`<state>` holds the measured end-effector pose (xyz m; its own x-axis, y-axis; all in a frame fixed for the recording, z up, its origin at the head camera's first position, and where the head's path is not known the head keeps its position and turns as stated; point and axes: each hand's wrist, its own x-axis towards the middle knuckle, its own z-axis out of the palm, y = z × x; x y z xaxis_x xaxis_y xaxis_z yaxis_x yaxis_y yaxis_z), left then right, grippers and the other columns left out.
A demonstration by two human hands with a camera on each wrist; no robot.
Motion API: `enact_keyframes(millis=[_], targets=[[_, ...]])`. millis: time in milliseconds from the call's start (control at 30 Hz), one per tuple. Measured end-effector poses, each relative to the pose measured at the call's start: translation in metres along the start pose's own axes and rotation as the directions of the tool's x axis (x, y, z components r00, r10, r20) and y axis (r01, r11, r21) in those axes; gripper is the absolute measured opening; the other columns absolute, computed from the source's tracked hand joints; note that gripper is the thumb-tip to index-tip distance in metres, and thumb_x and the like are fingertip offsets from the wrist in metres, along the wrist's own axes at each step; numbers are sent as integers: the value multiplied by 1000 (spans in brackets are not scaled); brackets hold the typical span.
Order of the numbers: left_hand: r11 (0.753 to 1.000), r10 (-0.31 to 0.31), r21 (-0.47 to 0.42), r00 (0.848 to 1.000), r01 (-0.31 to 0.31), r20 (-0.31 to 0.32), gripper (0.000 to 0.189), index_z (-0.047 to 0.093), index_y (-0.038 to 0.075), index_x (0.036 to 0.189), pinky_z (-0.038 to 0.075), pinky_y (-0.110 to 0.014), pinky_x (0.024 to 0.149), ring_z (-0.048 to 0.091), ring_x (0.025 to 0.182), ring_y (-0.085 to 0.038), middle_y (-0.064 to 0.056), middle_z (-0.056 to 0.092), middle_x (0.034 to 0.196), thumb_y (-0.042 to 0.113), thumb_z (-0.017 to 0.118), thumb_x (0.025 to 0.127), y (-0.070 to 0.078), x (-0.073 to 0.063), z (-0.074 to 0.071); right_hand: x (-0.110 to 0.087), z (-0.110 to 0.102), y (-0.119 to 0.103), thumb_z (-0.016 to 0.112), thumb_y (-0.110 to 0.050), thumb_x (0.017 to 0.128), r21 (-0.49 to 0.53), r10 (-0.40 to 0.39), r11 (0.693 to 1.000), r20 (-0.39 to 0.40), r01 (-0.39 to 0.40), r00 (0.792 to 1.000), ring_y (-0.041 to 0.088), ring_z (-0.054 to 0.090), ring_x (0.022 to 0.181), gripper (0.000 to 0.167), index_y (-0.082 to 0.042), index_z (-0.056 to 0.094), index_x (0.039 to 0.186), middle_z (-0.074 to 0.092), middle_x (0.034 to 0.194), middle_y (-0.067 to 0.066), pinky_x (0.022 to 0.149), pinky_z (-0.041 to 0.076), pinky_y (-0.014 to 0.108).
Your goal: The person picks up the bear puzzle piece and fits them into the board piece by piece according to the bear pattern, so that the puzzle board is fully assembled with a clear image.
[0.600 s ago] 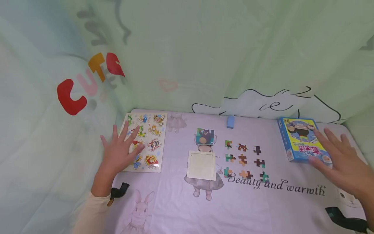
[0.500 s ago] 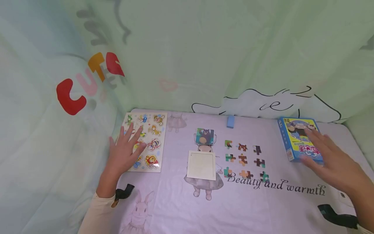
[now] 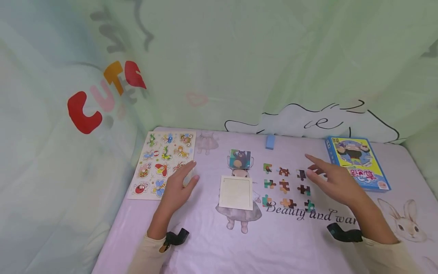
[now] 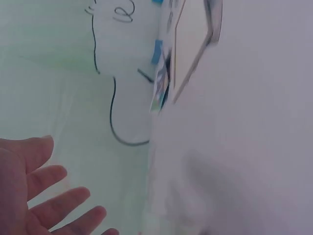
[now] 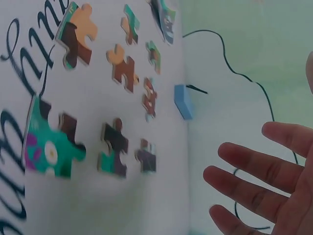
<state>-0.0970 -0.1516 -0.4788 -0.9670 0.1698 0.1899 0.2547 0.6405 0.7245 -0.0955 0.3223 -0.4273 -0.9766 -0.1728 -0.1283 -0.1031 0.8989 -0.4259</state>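
Observation:
In the head view my left hand hovers at the right edge of the insect picture board, fingers extended and holding nothing. My right hand is just right of several loose jigsaw pieces, its fingers loosely bent with nothing between them. Those pieces lie apart in rows, also seen in the right wrist view, where a green corner piece is closest. Left of them is a pale square puzzle frame. A small bear picture card lies just behind the frame.
A blue and yellow box lies behind my right hand. A small blue block is at the back of the table, near the hanging green curtain. The tablecloth is pale with printed rabbits and lettering.
Both hands have moved inward. The left has come right, off most of the insect board; the right has come left from over the box to beside the jigsaw pieces.

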Motion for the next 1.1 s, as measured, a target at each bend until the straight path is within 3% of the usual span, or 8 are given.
enact_keyframes(millis=[167,333,500,700,833,900,1100], targets=[[999,-16,-34,999,18,40,49,59,14,144,41,-46,114,52,141,-25,-5,58,149,31,67,99,8,-3,26,17,12,-9,47,-55,103,17,-19,1000,17,19,1000,44,58,116,69,-13,40,157,64,128,27,87,51,62],[998,-24,-62,996,29,82,49,61,16,142,43,-44,114,53,140,-21,-2,60,147,36,68,98,9,6,45,34,22,-18,44,-53,105,32,-58,998,43,56,997,41,61,115,65,-9,45,153,65,129,24,89,51,61],[994,12,-111,995,-1,97,47,64,17,137,43,-46,113,55,138,-23,-3,62,144,38,70,96,5,21,57,51,31,-30,42,-60,103,36,-56,998,78,53,995,42,60,119,70,-8,49,150,64,132,23,92,51,61],[991,3,-129,980,23,201,46,68,17,133,40,-47,115,53,139,-24,-2,63,143,39,74,93,-1,33,65,68,40,-37,42,-61,103,26,-32,999,118,29,992,41,60,121,71,-8,53,147,68,127,20,98,47,64],[995,0,-95,963,27,270,49,69,17,132,37,-49,117,52,140,-26,-3,62,144,39,78,89,-4,35,68,76,47,-37,46,-58,103,42,-38,999,126,32,991,40,61,121,67,-7,56,144,67,129,19,99,47,62],[999,14,-48,952,0,306,53,69,17,132,35,-50,117,50,141,-27,-4,60,146,38,81,85,-5,35,68,80,49,-36,48,-56,103,45,-57,998,120,52,991,39,62,120,64,-6,59,141,67,129,19,99,47,61],[985,66,111,883,-132,465,83,59,21,144,26,-59,118,30,152,-30,-3,42,161,39,91,70,-4,32,62,88,56,-34,54,-53,101,24,-88,996,100,86,991,34,64,110,57,-6,68,130,68,126,17,90,51,55]])
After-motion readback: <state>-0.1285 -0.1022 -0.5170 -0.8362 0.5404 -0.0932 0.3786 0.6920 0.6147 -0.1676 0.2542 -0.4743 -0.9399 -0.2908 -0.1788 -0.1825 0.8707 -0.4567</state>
